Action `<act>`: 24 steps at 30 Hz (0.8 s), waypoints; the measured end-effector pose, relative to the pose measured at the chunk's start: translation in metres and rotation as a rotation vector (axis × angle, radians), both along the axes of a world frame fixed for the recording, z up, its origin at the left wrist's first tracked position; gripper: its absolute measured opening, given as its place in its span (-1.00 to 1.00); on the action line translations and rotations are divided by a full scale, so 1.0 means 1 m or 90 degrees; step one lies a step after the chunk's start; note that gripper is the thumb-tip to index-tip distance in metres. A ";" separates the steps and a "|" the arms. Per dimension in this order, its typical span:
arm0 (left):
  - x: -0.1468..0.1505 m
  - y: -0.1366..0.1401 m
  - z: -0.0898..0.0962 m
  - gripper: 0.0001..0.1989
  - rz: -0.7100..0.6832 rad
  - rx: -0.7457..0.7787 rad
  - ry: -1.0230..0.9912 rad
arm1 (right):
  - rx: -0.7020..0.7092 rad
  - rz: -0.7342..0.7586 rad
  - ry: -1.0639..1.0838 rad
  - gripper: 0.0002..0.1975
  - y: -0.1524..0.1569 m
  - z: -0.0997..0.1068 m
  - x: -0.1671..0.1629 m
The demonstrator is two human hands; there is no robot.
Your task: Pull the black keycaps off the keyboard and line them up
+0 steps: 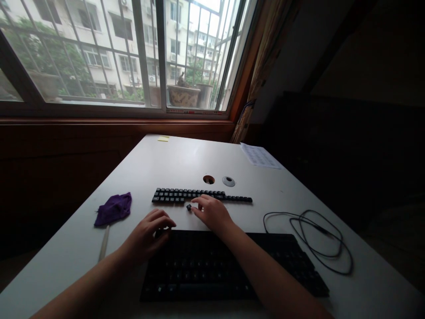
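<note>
A black keyboard (212,252) lies on the white desk, its cable end at the far right. My left hand (149,232) is at its far left corner, with fingers curled around the corner and the thumb over the near side. My right hand (212,212) reaches across the keyboard to its far side. Its thumb and index fingertip pinch a single black keycap (189,207), tilted, close to the desk. Just beyond, loose keycaps (169,195) stand in several neat rows; the right hand hides part of the nearest row.
A purple cloth (114,209) lies at the left, with a pale stick (104,243) below it. The black cable (332,254) loops at the right. Farther back are a desk hole (209,179), a grey ring cover (229,181), a printed sheet (260,156) and a yellow note (163,138).
</note>
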State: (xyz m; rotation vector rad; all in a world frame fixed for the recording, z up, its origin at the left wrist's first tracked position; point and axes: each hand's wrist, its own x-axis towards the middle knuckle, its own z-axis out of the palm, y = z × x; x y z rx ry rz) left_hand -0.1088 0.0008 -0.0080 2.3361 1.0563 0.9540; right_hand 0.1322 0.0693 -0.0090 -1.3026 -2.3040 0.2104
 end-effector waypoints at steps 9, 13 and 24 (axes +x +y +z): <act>-0.006 0.005 -0.006 -0.76 0.103 -0.007 -0.049 | 0.048 0.042 0.000 -0.86 -0.006 0.002 0.004; -0.007 0.005 -0.004 -0.79 0.109 -0.031 -0.064 | 0.053 0.077 0.001 -0.82 -0.006 0.002 0.004; -0.007 0.004 0.003 -0.82 0.128 -0.056 -0.090 | 0.057 0.147 -0.032 -0.77 -0.008 0.001 0.004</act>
